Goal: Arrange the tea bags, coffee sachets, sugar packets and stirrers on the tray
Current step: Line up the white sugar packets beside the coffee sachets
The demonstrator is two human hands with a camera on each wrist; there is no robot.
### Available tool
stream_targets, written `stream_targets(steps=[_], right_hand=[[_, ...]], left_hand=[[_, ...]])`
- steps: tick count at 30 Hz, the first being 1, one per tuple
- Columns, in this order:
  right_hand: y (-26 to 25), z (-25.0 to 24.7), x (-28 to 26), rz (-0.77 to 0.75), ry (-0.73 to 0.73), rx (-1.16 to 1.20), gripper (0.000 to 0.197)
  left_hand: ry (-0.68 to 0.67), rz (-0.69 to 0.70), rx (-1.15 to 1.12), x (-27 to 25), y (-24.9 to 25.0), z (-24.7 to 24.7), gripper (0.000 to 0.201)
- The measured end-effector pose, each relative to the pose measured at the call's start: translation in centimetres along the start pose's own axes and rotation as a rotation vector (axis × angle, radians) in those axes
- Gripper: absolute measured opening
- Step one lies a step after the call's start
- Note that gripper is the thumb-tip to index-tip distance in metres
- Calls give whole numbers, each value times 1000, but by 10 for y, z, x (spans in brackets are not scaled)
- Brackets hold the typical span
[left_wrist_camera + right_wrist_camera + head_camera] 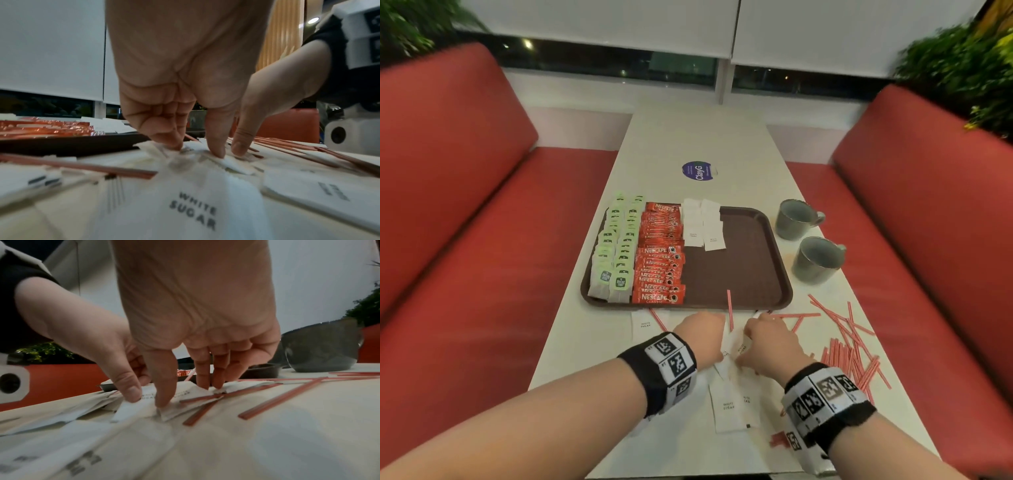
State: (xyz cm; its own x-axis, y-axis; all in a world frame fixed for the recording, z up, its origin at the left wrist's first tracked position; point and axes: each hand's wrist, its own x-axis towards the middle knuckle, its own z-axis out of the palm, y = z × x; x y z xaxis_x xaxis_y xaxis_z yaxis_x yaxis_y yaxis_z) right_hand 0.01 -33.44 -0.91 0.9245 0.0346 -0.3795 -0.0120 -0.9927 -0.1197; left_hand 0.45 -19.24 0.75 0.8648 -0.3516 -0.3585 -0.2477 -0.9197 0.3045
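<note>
A brown tray [743, 267] holds rows of green tea bags [616, 250], red coffee sachets [659, 260] and white sugar packets [702, 224]. Loose sugar packets [726, 407] lie on the table in front of it. My left hand [709, 334] and right hand [760, 337] meet over this pile, fingers pointing down. In the left wrist view the left hand [197, 147] pinches crumpled sugar packets [195, 203] between fingers and thumb. In the right wrist view the right hand [185, 392] pinches a sugar packet [135, 410]. Red stirrers [849, 346] lie scattered at the right.
Two grey cups [796, 219] [816, 260] stand right of the tray. One stirrer [729, 305] crosses the tray's front rim. A lone sugar packet [644, 324] lies at the left. A round blue sticker [698, 172] sits farther back. Red benches flank the table.
</note>
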Motion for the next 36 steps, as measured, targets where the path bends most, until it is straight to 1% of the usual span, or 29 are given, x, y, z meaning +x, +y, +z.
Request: stream_targets(steps=[4,6,9,11,14,16,18,20,22,25,28,31,34,36], right_hand=[[1,-6,3,1,-10,92,26],[5,-6,5,0,-6,193,22],[12,-6,6,5,-33,418,20],[16,-8,5,32,-57,558,18],[26,-13,3,49,-84,732,22],[32,-18,2,51,-94,878,22],[35,-24,0,55,-109,1039,18],[34,-31,-3,48,-119,1173,19],[28,-39,-8,17,-130,1270,18],[17,-50,-17,-61,-167,1354,13],[6,-59,-25,-139,-208,1380,3],[0,-65,-29,-187,-209,1421,16],[-5,-69,-29,-215,-203,1434,20],[-6,-71,-27,-230,-214,1443,19]], left_hand=[[-4,-6,-78,2,-4,2,37],[-9,-18,-141,4,-8,4,29],[-31,-55,-263,7,-17,4,14],[-36,-67,-318,6,-23,-2,9],[-14,-85,-447,-2,-35,-15,5],[11,-110,-595,-9,-46,-23,9],[9,-162,-854,-18,-55,-32,10],[22,-178,-1102,-27,-61,-40,10],[41,-168,-1221,-35,-64,-48,9],[73,-143,-1316,-43,-65,-56,9],[109,-131,-1343,-49,-65,-63,13],[163,-124,-1364,-53,-64,-68,28],[201,-128,-1419,-52,-63,-69,46],[194,-135,-1450,-49,-62,-69,43]])
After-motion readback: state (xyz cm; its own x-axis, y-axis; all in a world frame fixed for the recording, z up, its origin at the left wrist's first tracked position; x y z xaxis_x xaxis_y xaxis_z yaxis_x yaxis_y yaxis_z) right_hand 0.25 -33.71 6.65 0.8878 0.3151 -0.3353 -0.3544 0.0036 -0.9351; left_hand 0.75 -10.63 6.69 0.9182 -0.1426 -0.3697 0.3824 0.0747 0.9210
